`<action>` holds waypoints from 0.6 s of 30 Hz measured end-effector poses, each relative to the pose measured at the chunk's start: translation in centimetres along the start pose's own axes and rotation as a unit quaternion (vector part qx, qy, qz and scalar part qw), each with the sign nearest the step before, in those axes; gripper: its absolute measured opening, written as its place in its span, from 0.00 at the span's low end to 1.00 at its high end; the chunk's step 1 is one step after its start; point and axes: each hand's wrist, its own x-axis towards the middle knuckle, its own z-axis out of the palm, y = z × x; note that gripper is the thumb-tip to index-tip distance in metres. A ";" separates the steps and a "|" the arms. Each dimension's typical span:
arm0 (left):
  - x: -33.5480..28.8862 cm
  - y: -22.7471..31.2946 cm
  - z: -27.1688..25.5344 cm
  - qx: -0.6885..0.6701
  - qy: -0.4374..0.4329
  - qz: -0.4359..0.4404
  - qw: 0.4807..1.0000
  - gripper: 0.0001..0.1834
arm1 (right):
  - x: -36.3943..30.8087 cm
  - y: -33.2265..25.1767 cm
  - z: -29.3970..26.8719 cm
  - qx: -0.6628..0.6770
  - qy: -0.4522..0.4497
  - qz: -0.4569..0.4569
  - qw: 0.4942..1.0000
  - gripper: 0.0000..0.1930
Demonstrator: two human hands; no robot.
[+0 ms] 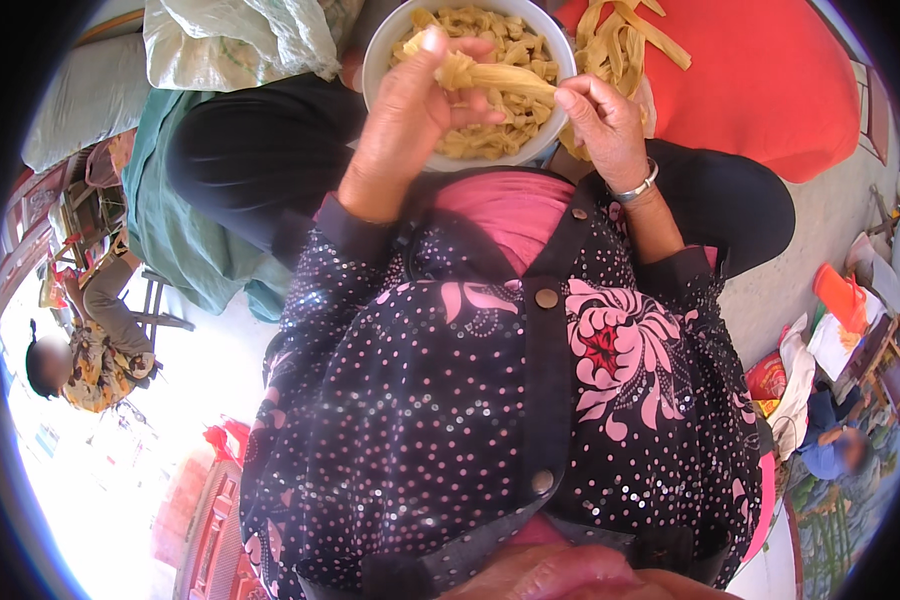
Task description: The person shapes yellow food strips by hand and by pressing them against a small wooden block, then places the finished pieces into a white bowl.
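Note:
My left hand (402, 120) holds the looped, knotted end of a pale yellow strip (510, 78), which looks like tofu skin. Its thumb points up and its fingers curl loosely around the knot. Between thumb and forefinger, my right hand (610, 130) pinches the strip's other end, so it stretches across between both hands. Below it stands a white bowl (372, 65) filled with many knotted pieces (495, 135) of the same yellow stuff. Loose, untied strips (615, 45) lie just right of the bowl, partly hidden by my right hand.
Red cloth (760, 80) spreads at the right beside the loose strips. A whitish woven sack (240, 40) and green cloth (175, 200) lie at the left. One person (105, 365) sits far left; another (835, 450) is far right, near bags and a red-orange item (840, 295).

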 end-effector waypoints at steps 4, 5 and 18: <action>0.0 -0.9 -0.9 0.147 0.034 -0.067 0.986 0.29 | -0.2 0.0 0.7 0.020 -0.023 0.023 0.999 0.11; 0.1 -0.7 -1.0 0.144 0.033 -0.073 0.986 0.28 | -0.2 -0.1 0.8 0.022 -0.025 0.023 0.999 0.11; 0.4 2.0 0.0 0.095 0.019 -0.105 0.990 0.18 | 1.3 -1.8 0.6 -0.003 -0.057 0.040 0.998 0.12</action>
